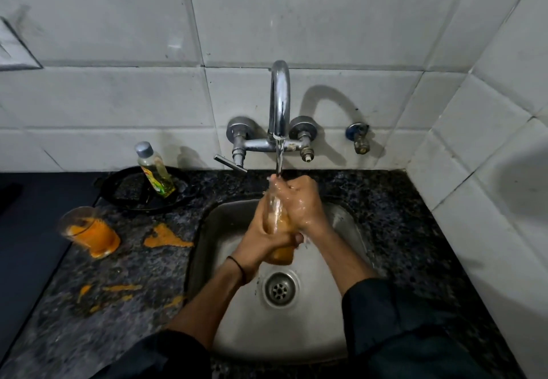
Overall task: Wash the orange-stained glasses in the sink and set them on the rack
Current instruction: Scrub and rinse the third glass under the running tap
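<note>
Over the steel sink (326,328) I hold an orange-stained glass (278,252) upright under the running faucet (279,103). My left hand (261,235) wraps its lower part from the left. My right hand (299,201) clasps its upper part from the right, fingers at the rim where the water lands. Both hands are wet and hide most of the glass. A second orange-stained glass (89,232) stands apart on the dark counter to the left of the sink. No rack is in view.
Orange spills (166,238) lie on the speckled counter between the second glass and the sink. A dish-soap bottle (154,169) stands in a black pan (142,192) at the back left. White tiled walls close the back and right.
</note>
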`<action>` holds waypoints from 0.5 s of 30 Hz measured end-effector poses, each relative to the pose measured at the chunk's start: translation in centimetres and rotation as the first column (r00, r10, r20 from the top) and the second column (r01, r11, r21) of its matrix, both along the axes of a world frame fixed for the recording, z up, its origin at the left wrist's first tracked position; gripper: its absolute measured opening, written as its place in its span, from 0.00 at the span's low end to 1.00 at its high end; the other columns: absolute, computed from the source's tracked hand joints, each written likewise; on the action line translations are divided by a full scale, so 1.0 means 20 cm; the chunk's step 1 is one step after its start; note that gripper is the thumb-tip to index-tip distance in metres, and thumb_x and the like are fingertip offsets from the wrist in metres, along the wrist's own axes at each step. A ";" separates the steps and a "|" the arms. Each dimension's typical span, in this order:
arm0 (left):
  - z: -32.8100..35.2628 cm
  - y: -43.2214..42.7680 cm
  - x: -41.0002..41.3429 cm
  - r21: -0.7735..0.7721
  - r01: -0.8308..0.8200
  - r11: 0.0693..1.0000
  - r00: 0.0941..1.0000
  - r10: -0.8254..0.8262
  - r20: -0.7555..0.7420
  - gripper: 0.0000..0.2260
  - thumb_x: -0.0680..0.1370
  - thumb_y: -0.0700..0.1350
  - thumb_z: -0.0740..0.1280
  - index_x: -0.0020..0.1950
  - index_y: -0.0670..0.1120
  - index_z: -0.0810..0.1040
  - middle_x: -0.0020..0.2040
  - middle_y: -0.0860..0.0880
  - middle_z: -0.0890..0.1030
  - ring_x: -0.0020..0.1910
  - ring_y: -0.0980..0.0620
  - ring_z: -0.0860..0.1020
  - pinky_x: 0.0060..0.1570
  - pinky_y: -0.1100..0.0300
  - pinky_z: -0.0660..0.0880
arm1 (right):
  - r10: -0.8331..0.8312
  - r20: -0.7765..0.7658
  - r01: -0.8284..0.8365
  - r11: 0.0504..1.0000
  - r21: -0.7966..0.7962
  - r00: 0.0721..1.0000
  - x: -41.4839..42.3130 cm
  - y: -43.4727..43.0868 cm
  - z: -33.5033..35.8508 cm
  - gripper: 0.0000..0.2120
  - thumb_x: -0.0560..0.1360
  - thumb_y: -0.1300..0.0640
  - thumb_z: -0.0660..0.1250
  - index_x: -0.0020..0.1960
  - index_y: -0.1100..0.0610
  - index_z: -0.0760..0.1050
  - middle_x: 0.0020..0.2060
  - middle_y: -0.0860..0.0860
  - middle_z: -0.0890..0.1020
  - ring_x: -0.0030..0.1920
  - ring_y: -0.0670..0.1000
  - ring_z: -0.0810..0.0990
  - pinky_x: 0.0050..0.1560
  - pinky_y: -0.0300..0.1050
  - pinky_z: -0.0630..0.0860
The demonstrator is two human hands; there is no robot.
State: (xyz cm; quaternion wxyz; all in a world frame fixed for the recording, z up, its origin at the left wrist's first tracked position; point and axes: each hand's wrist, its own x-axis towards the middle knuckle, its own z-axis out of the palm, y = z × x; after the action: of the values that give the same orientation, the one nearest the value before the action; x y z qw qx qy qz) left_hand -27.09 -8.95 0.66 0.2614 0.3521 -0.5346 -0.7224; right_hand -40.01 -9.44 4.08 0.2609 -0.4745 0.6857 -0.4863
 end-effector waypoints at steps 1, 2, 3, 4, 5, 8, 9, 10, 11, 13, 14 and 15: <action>0.02 0.01 0.03 0.133 0.097 0.986 0.993 -0.086 -0.085 0.43 0.68 0.36 0.77 0.74 0.62 0.60 0.61 0.41 0.79 0.49 0.43 0.82 0.46 0.49 0.82 | -0.017 0.160 0.021 1.000 -0.019 0.987 -0.02 0.00 0.00 0.24 0.80 0.51 0.67 0.26 0.58 0.73 0.21 0.53 0.74 0.23 0.53 0.73 0.29 0.46 0.71; 0.03 0.00 0.05 0.185 0.150 0.971 0.984 -0.128 -0.122 0.42 0.68 0.37 0.76 0.74 0.63 0.61 0.60 0.39 0.79 0.47 0.42 0.82 0.46 0.45 0.82 | -0.023 0.264 0.031 0.999 -0.028 0.964 -0.04 0.01 0.01 0.24 0.80 0.52 0.68 0.27 0.58 0.73 0.21 0.51 0.74 0.22 0.50 0.73 0.28 0.43 0.70; 0.03 -0.01 0.04 0.147 0.131 0.981 0.990 -0.120 -0.078 0.41 0.68 0.37 0.75 0.74 0.62 0.62 0.59 0.38 0.79 0.46 0.42 0.81 0.45 0.43 0.81 | -0.013 0.285 0.022 0.999 -0.027 0.958 -0.05 0.02 0.00 0.23 0.80 0.51 0.68 0.28 0.58 0.73 0.20 0.49 0.73 0.22 0.47 0.72 0.28 0.41 0.70; 0.03 -0.02 0.02 0.031 0.061 0.998 0.998 -0.062 0.028 0.41 0.67 0.37 0.75 0.73 0.62 0.62 0.58 0.39 0.79 0.44 0.44 0.81 0.44 0.43 0.81 | 0.014 0.243 -0.009 1.000 -0.020 0.970 -0.05 0.02 0.00 0.23 0.79 0.50 0.68 0.27 0.57 0.72 0.20 0.47 0.73 0.22 0.46 0.71 0.29 0.41 0.69; 0.03 -0.03 0.00 -0.110 -0.017 0.994 0.988 0.033 0.148 0.42 0.66 0.36 0.75 0.72 0.65 0.62 0.55 0.40 0.80 0.43 0.45 0.81 0.41 0.45 0.81 | 0.056 0.153 -0.058 0.998 0.008 0.987 -0.05 0.02 0.00 0.23 0.78 0.47 0.69 0.27 0.54 0.72 0.21 0.46 0.73 0.23 0.45 0.71 0.29 0.41 0.69; 0.01 -0.03 -0.07 -0.256 -0.117 0.960 0.942 0.189 0.278 0.45 0.65 0.38 0.75 0.72 0.69 0.59 0.51 0.46 0.82 0.41 0.49 0.81 0.38 0.51 0.81 | 0.144 -0.119 -0.127 0.983 0.136 0.982 -0.02 0.01 0.01 0.22 0.77 0.44 0.70 0.27 0.50 0.73 0.21 0.45 0.75 0.23 0.41 0.73 0.30 0.37 0.70; 0.00 -0.02 -0.07 -0.178 -0.105 0.978 0.964 0.144 0.224 0.44 0.66 0.37 0.76 0.73 0.66 0.60 0.52 0.45 0.82 0.41 0.49 0.81 0.39 0.51 0.81 | 0.150 -0.146 -0.133 0.984 0.121 0.978 -0.03 0.01 0.03 0.22 0.76 0.45 0.71 0.26 0.51 0.73 0.21 0.46 0.74 0.23 0.42 0.73 0.31 0.39 0.71; -0.01 -0.01 -0.05 -0.060 -0.056 0.997 0.988 0.064 0.143 0.41 0.67 0.36 0.76 0.72 0.62 0.63 0.54 0.45 0.82 0.44 0.48 0.82 0.43 0.50 0.81 | 0.174 -0.134 -0.162 0.982 0.098 0.976 -0.04 0.01 0.05 0.22 0.75 0.47 0.72 0.25 0.53 0.73 0.20 0.46 0.74 0.23 0.44 0.72 0.31 0.41 0.71; 0.00 0.00 -0.02 0.088 0.024 0.996 0.999 -0.027 0.037 0.37 0.68 0.36 0.76 0.72 0.57 0.66 0.55 0.44 0.82 0.47 0.47 0.83 0.47 0.50 0.81 | 0.224 -0.079 -0.218 0.973 0.082 0.971 -0.05 0.01 0.06 0.23 0.75 0.49 0.73 0.25 0.56 0.73 0.20 0.49 0.73 0.22 0.46 0.71 0.30 0.42 0.70; 0.04 0.02 0.02 0.271 0.177 0.946 0.979 -0.143 -0.143 0.27 0.69 0.37 0.74 0.67 0.47 0.72 0.53 0.43 0.82 0.48 0.44 0.82 0.49 0.48 0.80 | 0.338 0.058 -0.342 0.936 0.080 0.939 -0.08 0.02 0.07 0.21 0.76 0.52 0.73 0.29 0.63 0.75 0.23 0.55 0.73 0.23 0.49 0.70 0.29 0.43 0.70; 0.03 0.02 0.02 0.253 0.166 0.953 0.983 -0.139 -0.121 0.23 0.69 0.37 0.74 0.63 0.45 0.74 0.51 0.43 0.82 0.47 0.44 0.82 0.48 0.48 0.81 | 0.361 0.072 -0.366 0.926 0.088 0.930 -0.08 0.02 0.08 0.21 0.76 0.52 0.73 0.30 0.64 0.75 0.24 0.56 0.74 0.24 0.50 0.71 0.30 0.43 0.72; 0.03 0.01 -0.01 0.149 0.090 0.985 0.996 -0.087 -0.022 0.21 0.69 0.38 0.74 0.60 0.46 0.76 0.49 0.45 0.82 0.48 0.45 0.82 0.48 0.49 0.81 | 0.367 0.042 -0.370 0.924 0.102 0.929 -0.08 0.02 0.08 0.22 0.76 0.52 0.73 0.30 0.64 0.75 0.24 0.56 0.75 0.24 0.51 0.73 0.32 0.45 0.75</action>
State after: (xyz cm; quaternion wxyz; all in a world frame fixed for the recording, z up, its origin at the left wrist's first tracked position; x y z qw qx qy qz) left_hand -27.19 -8.78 1.31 0.2059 0.3410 -0.4918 -0.7743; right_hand -41.67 -9.08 5.62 0.3805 -0.5746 0.6068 -0.3960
